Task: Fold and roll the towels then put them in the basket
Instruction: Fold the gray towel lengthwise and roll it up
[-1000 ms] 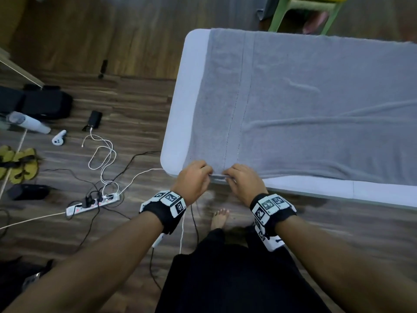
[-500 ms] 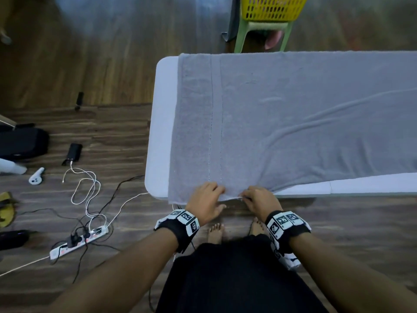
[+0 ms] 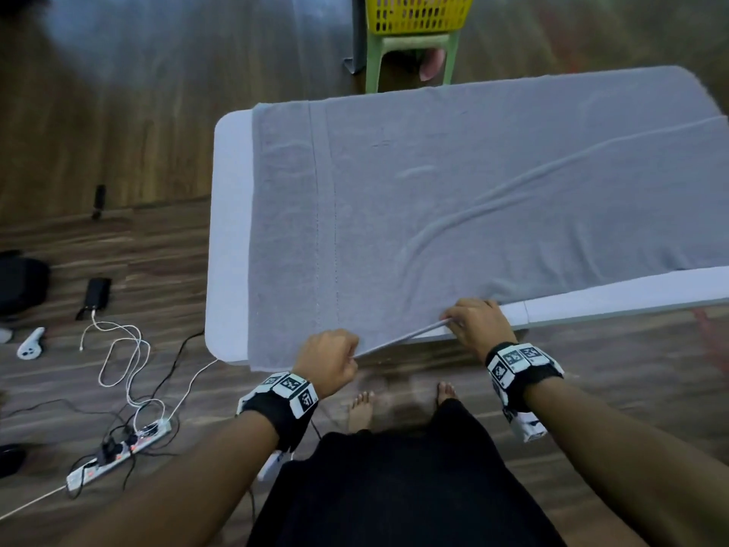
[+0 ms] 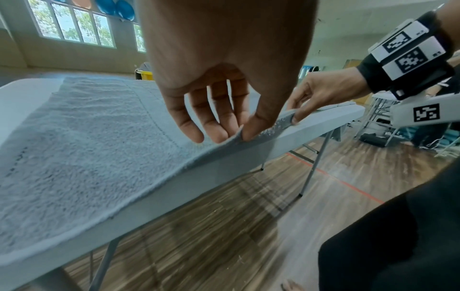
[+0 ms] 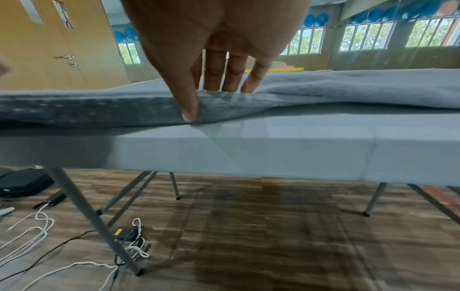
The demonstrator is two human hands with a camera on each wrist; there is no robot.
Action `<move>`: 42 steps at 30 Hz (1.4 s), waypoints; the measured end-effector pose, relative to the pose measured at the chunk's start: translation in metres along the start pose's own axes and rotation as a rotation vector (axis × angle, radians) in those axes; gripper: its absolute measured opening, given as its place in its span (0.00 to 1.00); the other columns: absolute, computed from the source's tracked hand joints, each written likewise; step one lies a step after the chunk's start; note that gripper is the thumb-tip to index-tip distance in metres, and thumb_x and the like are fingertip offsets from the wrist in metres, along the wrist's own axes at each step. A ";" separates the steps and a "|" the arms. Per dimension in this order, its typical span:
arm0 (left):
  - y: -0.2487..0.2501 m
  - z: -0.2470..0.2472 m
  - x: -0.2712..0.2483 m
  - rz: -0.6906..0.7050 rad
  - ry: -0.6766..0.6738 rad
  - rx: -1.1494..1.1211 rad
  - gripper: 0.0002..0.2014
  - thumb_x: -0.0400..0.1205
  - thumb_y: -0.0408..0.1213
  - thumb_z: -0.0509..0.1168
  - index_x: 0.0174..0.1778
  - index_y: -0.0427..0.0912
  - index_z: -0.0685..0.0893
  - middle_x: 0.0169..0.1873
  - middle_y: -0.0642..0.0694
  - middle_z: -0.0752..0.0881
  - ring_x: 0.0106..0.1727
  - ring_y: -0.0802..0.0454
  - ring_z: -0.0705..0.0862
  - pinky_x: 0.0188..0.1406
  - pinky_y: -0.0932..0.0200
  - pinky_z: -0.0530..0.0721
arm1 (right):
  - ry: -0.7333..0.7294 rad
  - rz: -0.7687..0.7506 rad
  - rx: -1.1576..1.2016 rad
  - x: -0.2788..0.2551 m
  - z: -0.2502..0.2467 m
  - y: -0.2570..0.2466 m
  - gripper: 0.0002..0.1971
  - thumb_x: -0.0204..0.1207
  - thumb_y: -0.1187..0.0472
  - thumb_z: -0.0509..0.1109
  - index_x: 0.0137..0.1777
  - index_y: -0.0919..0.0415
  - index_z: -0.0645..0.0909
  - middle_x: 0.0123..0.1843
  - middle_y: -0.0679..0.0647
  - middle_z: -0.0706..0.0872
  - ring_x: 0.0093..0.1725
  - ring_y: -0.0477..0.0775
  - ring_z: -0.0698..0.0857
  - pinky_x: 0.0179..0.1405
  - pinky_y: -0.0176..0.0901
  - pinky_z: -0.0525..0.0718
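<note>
A large grey towel [image 3: 453,199] lies spread flat over a white folding table [image 3: 228,230]. My left hand [image 3: 335,359] pinches the towel's near edge between thumb and fingers [image 4: 239,133], and the towel [image 4: 87,147] stretches away from it. About a forearm's length to the right, my right hand [image 3: 471,321] pinches the same edge, thumb underneath and fingers on top [image 5: 196,106], lifting the towel [image 5: 348,88] slightly off the table. The hem runs taut between both hands. A yellow basket [image 3: 418,11] sits on a green stool beyond the table's far side.
The green stool [image 3: 410,53] stands on the wooden floor behind the table. To the left on the floor lie a power strip [image 3: 118,452] with white and black cables, a white controller [image 3: 30,343] and a black bag [image 3: 19,286]. My bare feet [image 3: 361,408] stand at the table's near edge.
My hands have slid apart along the towel's near edge, the right one going rightward, and the hem between them has lifted. The head view has tilted up, showing the basket.
</note>
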State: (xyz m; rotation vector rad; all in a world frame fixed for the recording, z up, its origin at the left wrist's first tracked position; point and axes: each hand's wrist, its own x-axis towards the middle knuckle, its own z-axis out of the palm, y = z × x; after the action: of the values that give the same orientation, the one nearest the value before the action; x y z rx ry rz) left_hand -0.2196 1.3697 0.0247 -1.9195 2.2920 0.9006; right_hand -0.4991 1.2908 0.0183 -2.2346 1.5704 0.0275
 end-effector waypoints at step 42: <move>0.220 0.068 0.101 -0.185 0.032 0.101 0.06 0.76 0.31 0.61 0.46 0.41 0.80 0.45 0.41 0.84 0.47 0.38 0.83 0.38 0.52 0.74 | 0.030 -0.013 0.102 -0.064 -0.064 0.307 0.06 0.68 0.67 0.77 0.43 0.57 0.90 0.39 0.54 0.87 0.41 0.62 0.86 0.42 0.49 0.83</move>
State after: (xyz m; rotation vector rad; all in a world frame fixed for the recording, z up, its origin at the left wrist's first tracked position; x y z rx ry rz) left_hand -0.4675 1.3262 0.0215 -2.0735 2.0880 0.7253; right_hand -0.8146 1.2401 -0.0042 -2.1753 1.5377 -0.0882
